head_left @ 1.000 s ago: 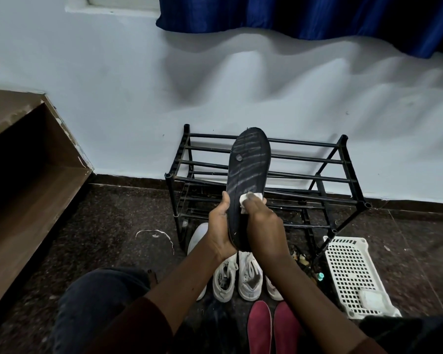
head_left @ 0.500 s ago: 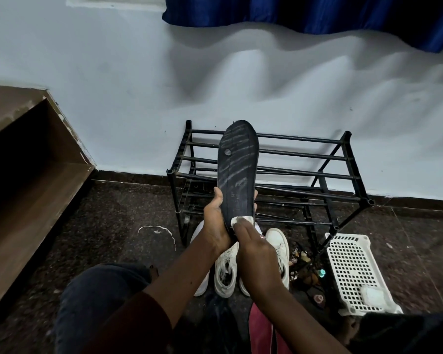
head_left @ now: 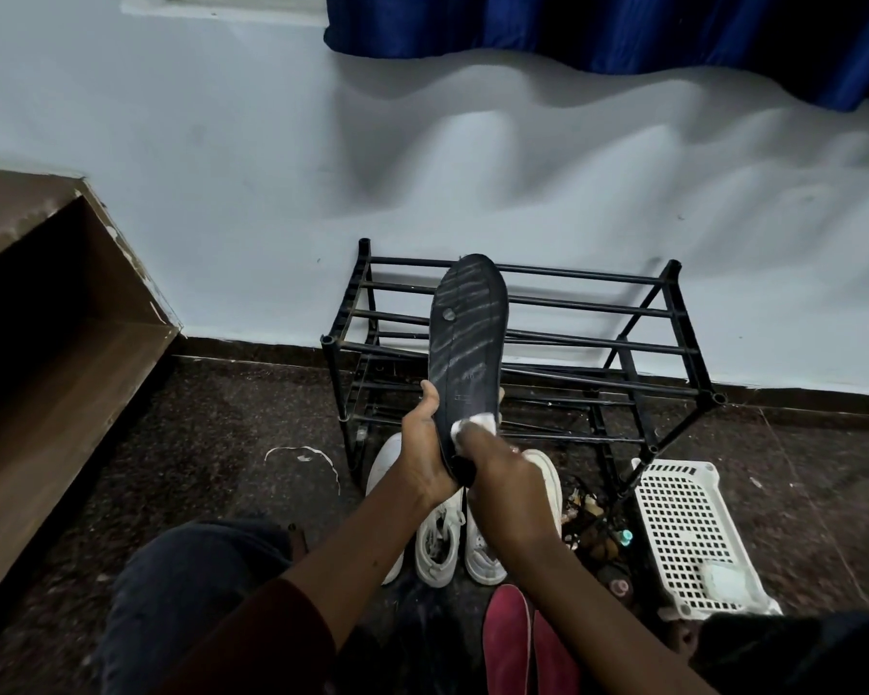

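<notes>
Head view. A black flat slipper (head_left: 467, 338), its sole streaked with pale grey and turned toward the camera, stands almost upright just below the centre of the frame, with its toe at 12 o'clock and its heel at 6 o'clock. The left hand (head_left: 422, 453) grasps the heel end: the thumb lies along the edge at 9 o'clock and the fingers curl behind the slipper, one tip showing at the 3 o'clock edge. The right hand (head_left: 507, 479) pinches a small white wad of cloth (head_left: 482, 420) and presses it against the lower sole, just above the heel. Behind the slipper a black metal shoe rack of horizontal bars (head_left: 598, 343) stands against a pale blue-white painted wall (head_left: 222, 168). At 6 o'clock of the rack, on the dark speckled stone floor (head_left: 222, 443), lies a pair of white laced sneakers (head_left: 435, 549), partly hidden by the hands. A pair of red shoes (head_left: 506, 639) lies nearer the camera, at 6 o'clock of the sneakers. At 4 o'clock of the rack sits a white perforated plastic basket (head_left: 673, 514) with a small pale lump (head_left: 723, 579) in its near corner. A brown wooden shelf unit (head_left: 46, 368) fills the 9 o'clock side, and a dark blue curtain (head_left: 623, 27) hangs at 1 o'clock.
</notes>
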The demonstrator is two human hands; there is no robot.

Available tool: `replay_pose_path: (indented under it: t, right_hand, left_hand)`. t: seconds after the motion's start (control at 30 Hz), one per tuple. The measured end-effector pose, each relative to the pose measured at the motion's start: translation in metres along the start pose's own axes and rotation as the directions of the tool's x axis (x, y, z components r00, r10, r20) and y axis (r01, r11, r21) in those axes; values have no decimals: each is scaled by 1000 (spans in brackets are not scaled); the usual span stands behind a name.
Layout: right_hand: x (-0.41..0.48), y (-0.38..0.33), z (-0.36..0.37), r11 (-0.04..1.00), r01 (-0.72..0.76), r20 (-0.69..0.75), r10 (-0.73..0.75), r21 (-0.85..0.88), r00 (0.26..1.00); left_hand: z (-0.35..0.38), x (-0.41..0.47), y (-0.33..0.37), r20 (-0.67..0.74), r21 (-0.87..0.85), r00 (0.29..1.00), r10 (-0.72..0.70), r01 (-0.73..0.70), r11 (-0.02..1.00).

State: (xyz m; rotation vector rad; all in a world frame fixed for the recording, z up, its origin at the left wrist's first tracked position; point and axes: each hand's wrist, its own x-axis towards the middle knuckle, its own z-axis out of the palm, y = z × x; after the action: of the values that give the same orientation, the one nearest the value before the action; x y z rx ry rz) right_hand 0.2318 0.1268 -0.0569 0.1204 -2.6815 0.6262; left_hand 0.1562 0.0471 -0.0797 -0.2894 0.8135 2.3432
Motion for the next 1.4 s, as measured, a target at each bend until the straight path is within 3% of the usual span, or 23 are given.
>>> replay_pose_path:
  t: [0.1,0.17,0.23,0.27,0.33,0.4,0.47,0.5,0.73,0.9,0.97,1.03,1.17,1.3,1.37,1.4]
  right_hand:
    - [-19,5,-5,996,26,12,-27,83,1000]
    - [-14,14,-13,964,-97,-20,105,249,994]
    - [-6,26,-23,824,-290,16,324,487,946]
    - [-2,31,-28,692,-379,72,429,614,900]
    - [4,41,-36,301,-475,231,588,827,775]
    - [6,48,-43,-79,-488,430,607,869,668]
    - [4,52,-45,-317,-437,538,556,842,633]
    - [3,52,-46,-377,-408,555,535,831,637]
    - [-4,41,-48,-346,-421,545,557,839,627]
    - [-7,50,-37,-501,-413,649,614,760,449]
    - [-9,59,-31,-502,-435,657,655,748,373]
    - [-10,65,-31,-496,-430,646,679,754,349]
    - [-12,67,-40,-500,-409,645,628,763,436]
    - [-2,51,-57,-552,-342,625,480,760,616]
    - [6,39,-63,-493,-358,586,453,793,672]
    - [9,34,-64,-416,-397,563,441,818,699]
  left_hand:
    - [-2,0,4,17,-30,998,54,-53,998]
    - [0,-1,2,19,-6,999,30,-30,1000]
    - [2,-3,-1,-11,46,1000,-2,3,999]
    - [3,-4,-2,-35,59,999,-2,4,998]
    - [4,-8,-1,-61,50,998,28,-25,998]
    - [7,-10,0,-56,29,995,82,-80,996]
    - [11,-14,0,-48,17,994,101,-101,995]
    - [13,-17,-2,-40,18,994,99,-98,995]
    - [22,-30,-7,127,-120,984,126,-111,987]
    - [13,-39,-4,125,-218,984,125,-95,971]
    - [10,-41,-3,131,-243,982,135,-100,965]
    - [6,-40,0,120,-235,982,148,-117,965]
    - [4,-39,-1,91,-174,984,154,-136,975]
    - [4,-33,-8,34,-152,991,130,-123,981]
    - [4,-31,-10,38,-148,990,138,-131,980]
    - [5,-31,-11,55,-144,988,143,-134,980]
